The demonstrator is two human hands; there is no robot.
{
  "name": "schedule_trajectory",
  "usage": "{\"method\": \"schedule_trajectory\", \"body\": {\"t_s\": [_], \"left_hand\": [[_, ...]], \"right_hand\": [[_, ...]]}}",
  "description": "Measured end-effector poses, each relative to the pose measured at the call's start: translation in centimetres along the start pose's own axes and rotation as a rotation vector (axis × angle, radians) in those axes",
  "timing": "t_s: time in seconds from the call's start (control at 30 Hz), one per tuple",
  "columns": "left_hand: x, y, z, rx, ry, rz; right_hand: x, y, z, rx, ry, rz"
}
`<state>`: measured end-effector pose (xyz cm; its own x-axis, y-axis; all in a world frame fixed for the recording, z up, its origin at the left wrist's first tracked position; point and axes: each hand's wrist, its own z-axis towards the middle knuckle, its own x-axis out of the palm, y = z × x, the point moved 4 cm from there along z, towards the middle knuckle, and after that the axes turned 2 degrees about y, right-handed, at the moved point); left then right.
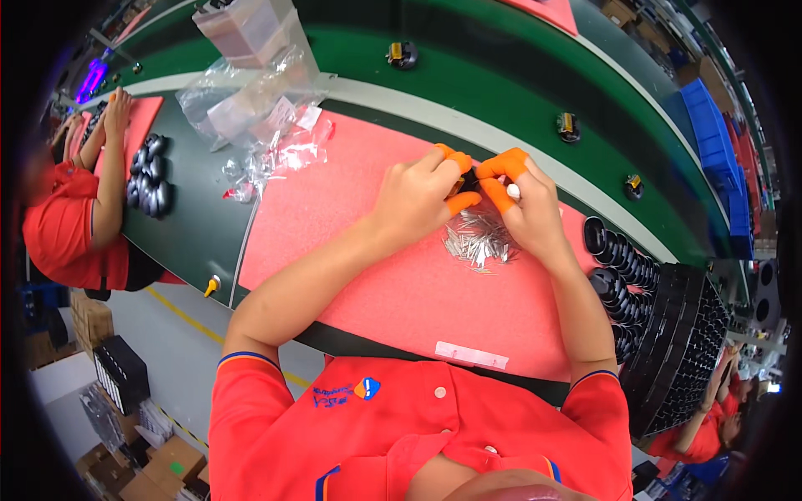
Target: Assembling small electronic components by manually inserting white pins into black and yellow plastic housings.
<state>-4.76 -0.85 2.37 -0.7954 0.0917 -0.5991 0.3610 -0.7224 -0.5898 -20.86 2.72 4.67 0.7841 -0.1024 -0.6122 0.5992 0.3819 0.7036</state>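
Over the pink mat (359,275), my left hand (418,192) is closed on a small black part (469,182), mostly hidden by the fingers. Facing it, my right hand (532,204) is closed too, its fingertips close against the same part. A small white end (513,191) pokes out among the right fingers; what it belongs to is hidden. Orange finger covers sit on the fingertips of both hands. Just below the hands lies a loose pile of thin silvery metal pins (480,240).
Black and yellow assemblies (568,127) ride spaced out on the green conveyor (493,83) beyond the mat. Rows of black rounded shells (622,259) and black trays (681,342) stand at right. Clear plastic bags (276,125) lie upper left. A co-worker (71,213) sits left.
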Motion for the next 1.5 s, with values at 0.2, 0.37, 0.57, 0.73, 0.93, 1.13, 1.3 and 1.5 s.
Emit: {"method": "schedule_trajectory", "body": {"t_s": [0.2,0.37,0.57,0.73,0.93,1.13,1.3,1.5], "left_hand": [[0.0,0.1,-0.1,0.058,0.003,0.082],[0.3,0.2,0.0,0.063,0.021,0.057],[0.1,0.1,0.2,0.049,-0.001,0.004],[0.6,0.8,-0.2,0.02,0.008,-0.019],[0.5,0.6,0.1,0.044,0.001,-0.029],[0.5,0.3,-0.2,0.065,-0.037,-0.034],[0.6,0.5,-0.3,0.016,-0.031,-0.011],[0.7,0.5,-0.4,0.065,-0.044,-0.025]], "right_hand": [[0.2,0.1,-0.2,-0.062,0.048,-0.119],[0.5,-0.6,0.1,-0.027,0.009,0.068],[0.5,-0.7,-1.0,-0.224,-0.067,-0.14],[0.5,-0.5,-1.0,-0.305,-0.074,-0.176],[0.4,-1.6,-0.7,-0.304,-0.059,-0.125],[0.6,-1.6,-1.1,-0.33,0.018,-0.19],[0.6,-1.4,-0.5,-0.347,0.0,-0.174],[0.4,-0.8,-0.8,-0.307,0.105,-0.25]]}}
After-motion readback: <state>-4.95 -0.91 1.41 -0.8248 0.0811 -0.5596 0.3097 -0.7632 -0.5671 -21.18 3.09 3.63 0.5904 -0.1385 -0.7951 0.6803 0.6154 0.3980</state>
